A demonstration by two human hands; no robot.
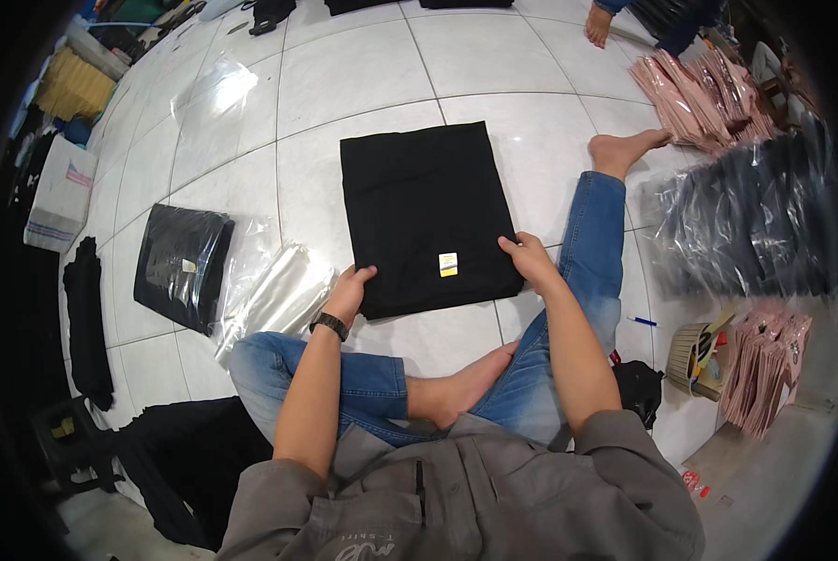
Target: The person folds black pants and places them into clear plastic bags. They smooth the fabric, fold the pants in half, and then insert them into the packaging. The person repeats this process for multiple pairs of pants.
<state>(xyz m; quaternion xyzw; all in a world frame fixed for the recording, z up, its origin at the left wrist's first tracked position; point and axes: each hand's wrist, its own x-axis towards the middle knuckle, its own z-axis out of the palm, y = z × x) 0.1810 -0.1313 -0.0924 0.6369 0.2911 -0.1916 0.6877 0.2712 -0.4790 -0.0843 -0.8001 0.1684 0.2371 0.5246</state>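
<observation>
A stack of folded black cloth (419, 203) lies flat on the white tiled floor between my legs, with a small white and yellow label (448, 264) near its lower edge. My left hand (349, 291) grips the lower left corner, thumb on top. At the lower right side my right hand (525, 258) holds the edge the same way; the fingers of both hands are partly hidden. Left of the cloth lie clear plastic bags (279, 287), and beyond them a black folded bundle in clear plastic (180, 263).
Bagged dark garments (742, 217) and pink packs (763, 365) lie at the right, near a basket of tools (692, 357) and a blue pen (643, 321). More black cloth (194, 449) sits at the lower left. Another person's foot (598, 26) shows at the top right.
</observation>
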